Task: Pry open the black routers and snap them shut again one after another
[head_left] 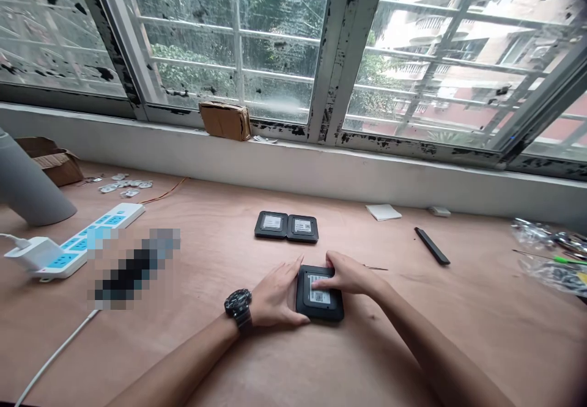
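Note:
A flat black square box (pixel 305 309) with a white barcode label lies on the table in front of me. My left hand (pixel 275 294), with a black watch on its wrist, holds the box's left side, thumb at the near corner and fingers along the far one. Across the box's right side reaches my right hand (pixel 351 272), one finger on the label and another at the far edge. Just right of it a thin dark rod (pixel 376 267) shows, partly hidden by the hand. Farther back, two similar labelled black boxes (pixel 271 225) lie side by side.
A white power strip (pixel 131 211) with a plugged-in charger and a blurred-out item with a white cable are at left. A black bar-shaped piece (pixel 431 246), white paper (pixel 384 212) and plastic bags (pixel 550 272) lie right. A cardboard box (pixel 224 121) sits on the sill.

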Motion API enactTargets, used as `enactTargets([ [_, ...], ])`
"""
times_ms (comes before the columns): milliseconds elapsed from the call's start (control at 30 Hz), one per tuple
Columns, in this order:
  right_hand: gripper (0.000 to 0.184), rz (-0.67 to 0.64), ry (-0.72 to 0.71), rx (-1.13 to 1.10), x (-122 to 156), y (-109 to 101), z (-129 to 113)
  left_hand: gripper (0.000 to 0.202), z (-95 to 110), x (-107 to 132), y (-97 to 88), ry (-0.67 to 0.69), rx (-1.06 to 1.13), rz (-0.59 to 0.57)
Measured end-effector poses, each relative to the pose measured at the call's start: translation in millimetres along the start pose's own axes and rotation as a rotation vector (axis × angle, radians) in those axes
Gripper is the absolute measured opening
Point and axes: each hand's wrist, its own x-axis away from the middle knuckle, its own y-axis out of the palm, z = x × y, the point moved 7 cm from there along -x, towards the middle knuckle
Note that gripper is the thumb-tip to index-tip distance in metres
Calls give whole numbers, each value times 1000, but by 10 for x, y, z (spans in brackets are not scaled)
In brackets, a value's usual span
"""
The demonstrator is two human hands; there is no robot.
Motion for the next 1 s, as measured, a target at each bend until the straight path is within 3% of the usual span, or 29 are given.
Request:
enactTargets([
  [300, 68, 70, -52, 107, 48, -5, -76, 133, 8, 11, 28, -10, -38, -37],
  [533, 73, 18, -41, 68, -28, 74, 27, 131, -3, 21, 44, -26, -53, -56],
  [1000, 70, 75, -44, 63, 55, 11, -37, 139, 15, 15, 0, -24, 9, 8],
])
